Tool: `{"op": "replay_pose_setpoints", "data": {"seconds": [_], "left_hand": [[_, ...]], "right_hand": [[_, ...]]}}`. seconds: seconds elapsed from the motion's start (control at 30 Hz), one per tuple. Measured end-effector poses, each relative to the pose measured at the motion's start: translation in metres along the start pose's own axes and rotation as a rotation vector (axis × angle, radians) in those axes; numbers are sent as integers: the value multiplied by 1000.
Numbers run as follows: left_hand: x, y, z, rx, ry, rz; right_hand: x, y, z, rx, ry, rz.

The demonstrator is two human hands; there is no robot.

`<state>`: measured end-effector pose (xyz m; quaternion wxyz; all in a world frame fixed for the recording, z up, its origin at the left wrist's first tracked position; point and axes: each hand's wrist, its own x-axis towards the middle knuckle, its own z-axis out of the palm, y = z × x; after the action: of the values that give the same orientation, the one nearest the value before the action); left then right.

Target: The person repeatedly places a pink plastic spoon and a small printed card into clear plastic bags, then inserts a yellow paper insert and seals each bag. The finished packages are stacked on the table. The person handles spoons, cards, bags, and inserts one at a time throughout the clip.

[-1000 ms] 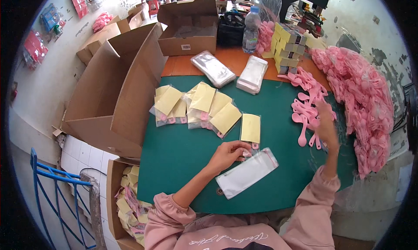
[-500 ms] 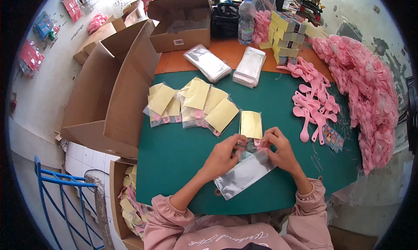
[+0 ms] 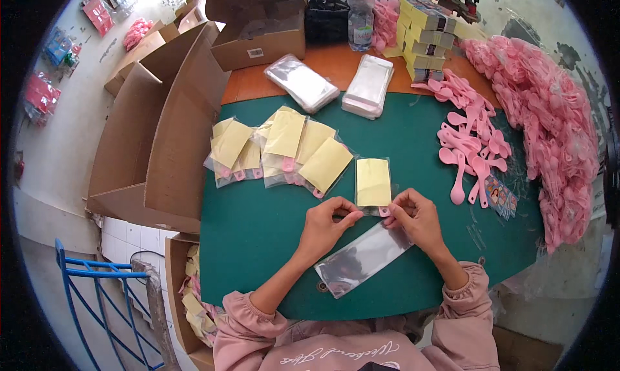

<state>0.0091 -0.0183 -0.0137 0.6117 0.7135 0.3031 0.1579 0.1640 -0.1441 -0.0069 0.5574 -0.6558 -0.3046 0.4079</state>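
Observation:
A clear plastic bag with a yellow card (image 3: 373, 180) inside lies on the green mat (image 3: 271, 255) in front of my hands. The pink tip of a spoon (image 3: 385, 211) shows at the bag's near end. My left hand (image 3: 329, 227) pinches thumb and forefinger at that end's left corner. At the right corner, beside the pink tip, my right hand (image 3: 416, 224) is closed in a pinch on the bag's edge. Under and between my hands lies a flat, clear bag (image 3: 361, 260), slanted. Several filled bags with yellow cards (image 3: 284, 135) overlap to the left.
Two stacks of clear bags (image 3: 301, 82) lie farther back. Loose pink spoons (image 3: 475, 148) and small printed cards (image 3: 502, 198) are at the right, beside a large heap of wrapped pink spoons (image 3: 549, 125). Card bundles (image 3: 426, 41), a water bottle (image 3: 360, 19) and cardboard boxes (image 3: 258, 51) surround the mat.
My hands have drawn slightly apart, and the crumpled clear film between them is no longer raised. The flat clear bag beneath shows more fully. The whole view has shifted a little.

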Motion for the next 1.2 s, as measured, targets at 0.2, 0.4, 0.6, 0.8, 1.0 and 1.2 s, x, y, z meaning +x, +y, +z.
{"op": "replay_pose_setpoints", "data": {"seconds": [0.2,0.4,0.6,0.8,1.0,1.2], "left_hand": [[1,-4,1,-154,41,-60],[1,1,-1,-121,-35,-72],[-1,-5,4,87,22,194],[2,-4,-16,490,304,409],[1,12,-15,1114,726,516],[-21,6,41,615,40,494]], "right_hand": [[1,1,6,30,74,-12],[0,2,6,67,42,-31],[-3,1,2,10,6,7],[12,-9,-34,-854,468,-420],[26,18,-77,-1352,742,-346],[25,7,-80,-1145,734,-176]]}}
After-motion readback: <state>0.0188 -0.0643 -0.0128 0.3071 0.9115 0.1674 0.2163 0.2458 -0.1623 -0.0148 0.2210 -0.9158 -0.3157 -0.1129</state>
